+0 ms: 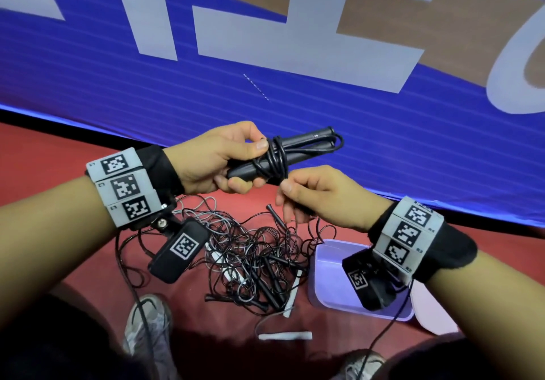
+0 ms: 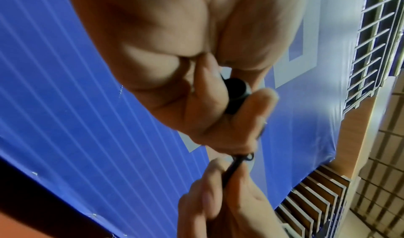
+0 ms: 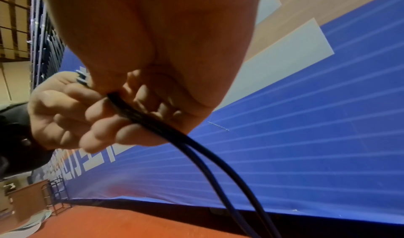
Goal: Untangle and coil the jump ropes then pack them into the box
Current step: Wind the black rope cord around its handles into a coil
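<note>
Both hands hold one black jump rope at centre frame.

We find the left hand (image 1: 212,158) curled round the paired handles (image 1: 295,149), thumb pressing the cord wraps (image 1: 272,158): a tight grip. The right hand (image 1: 318,196) pinches the cord narrowly just below those wraps, and a doubled strand (image 3: 196,148) trails from it. The tangled ropes (image 1: 253,255) lie on the red floor (image 1: 44,158) at lower centre; the box (image 1: 324,273) sits just beside them, lower right.
</note>
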Available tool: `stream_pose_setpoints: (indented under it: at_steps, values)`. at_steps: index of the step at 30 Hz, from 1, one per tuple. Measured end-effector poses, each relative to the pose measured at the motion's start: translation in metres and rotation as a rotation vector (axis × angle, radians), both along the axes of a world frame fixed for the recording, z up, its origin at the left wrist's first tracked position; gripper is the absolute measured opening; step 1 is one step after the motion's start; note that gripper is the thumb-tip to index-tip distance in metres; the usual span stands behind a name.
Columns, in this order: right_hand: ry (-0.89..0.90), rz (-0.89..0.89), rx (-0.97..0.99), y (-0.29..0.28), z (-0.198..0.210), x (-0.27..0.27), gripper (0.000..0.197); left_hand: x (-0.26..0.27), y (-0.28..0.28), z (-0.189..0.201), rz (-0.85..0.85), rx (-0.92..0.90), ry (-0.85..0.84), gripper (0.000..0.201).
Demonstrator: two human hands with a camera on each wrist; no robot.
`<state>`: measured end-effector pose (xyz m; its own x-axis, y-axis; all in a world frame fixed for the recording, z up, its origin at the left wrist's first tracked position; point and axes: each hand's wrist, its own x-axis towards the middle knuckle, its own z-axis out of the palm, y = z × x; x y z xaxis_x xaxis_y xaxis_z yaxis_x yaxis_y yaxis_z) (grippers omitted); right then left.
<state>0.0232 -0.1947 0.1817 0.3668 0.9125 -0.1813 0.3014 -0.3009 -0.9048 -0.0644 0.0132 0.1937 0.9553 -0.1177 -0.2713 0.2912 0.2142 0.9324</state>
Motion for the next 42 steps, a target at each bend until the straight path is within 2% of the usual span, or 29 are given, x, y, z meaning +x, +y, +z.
stream_pose_setpoints:
  at_steps: [3, 6, 8, 10, 12, 14, 16, 18, 22, 26, 28, 31, 34, 36, 39, 42]
  values:
    - [0.021, 0.1, -0.056, -0.001, -0.003, -0.001, 0.032, -0.004, 0.002, -0.004, -0.19, -0.087, 0.019, 0.049]
    - [-0.098, 0.131, -0.094, -0.007, -0.011, 0.006, 0.014, -0.007, -0.002, -0.005, -0.37, -0.113, 0.032, 0.045]
    - [-0.353, 0.121, -0.187, -0.011, -0.014, 0.017, 0.007, -0.007, -0.004, -0.006, -0.443, -0.105, 0.042, 0.039]
    - [-0.613, 0.107, -0.248, -0.013, -0.015, 0.025, 0.017, -0.008, -0.006, -0.007, -0.486, -0.057, 0.065, 0.04]
    - [-0.637, 0.071, -0.284, -0.012, -0.008, 0.027, 0.032, -0.008, -0.009, -0.008, -0.532, 0.033, 0.091, 0.046]
    - [-0.543, 0.076, -0.258, -0.011, -0.002, 0.026, 0.037, -0.009, -0.015, -0.01, -0.591, 0.205, 0.105, 0.041]
    - [-0.513, 0.114, -0.254, -0.011, 0.002, 0.026, 0.032, -0.01, -0.025, -0.013, -0.629, 0.41, 0.129, 0.034]
    - [-0.548, 0.13, -0.264, -0.011, 0.002, 0.025, 0.024, -0.01, -0.033, -0.019, -0.618, 0.535, 0.158, 0.033]
    - [-0.629, 0.049, -0.175, -0.012, 0.004, 0.023, 0.012, -0.004, -0.036, -0.024, -0.44, 0.745, 0.119, 0.023]
    - [-0.538, -0.09, -0.077, -0.011, 0.006, 0.017, 0.01, 0.005, -0.025, -0.029, -0.213, 0.848, 0.047, 0.024]
    - [-0.453, -0.13, -0.021, -0.01, 0.005, 0.012, 0.013, 0.008, -0.022, -0.028, -0.103, 0.806, 0.024, 0.023]
    - [-0.212, -0.257, 0.066, -0.007, 0.0, 0.008, 0.017, 0.011, -0.018, -0.021, 0.046, 0.699, -0.009, 0.022]
    - [0.024, -0.377, 0.115, -0.002, -0.003, 0.006, 0.016, 0.011, -0.012, -0.013, 0.114, 0.616, -0.05, 0.018]
    - [0.142, -0.368, 0.134, 0.0, -0.003, 0.003, 0.012, 0.01, -0.01, -0.009, 0.141, 0.584, -0.067, 0.017]
    - [0.205, -0.338, 0.164, -0.002, -0.003, 0.003, 0.009, 0.006, -0.009, -0.007, 0.183, 0.527, -0.062, 0.016]
    - [0.261, -0.327, 0.197, -0.004, -0.004, 0.003, 0.015, 0.004, -0.009, -0.004, 0.222, 0.43, -0.081, 0.015]
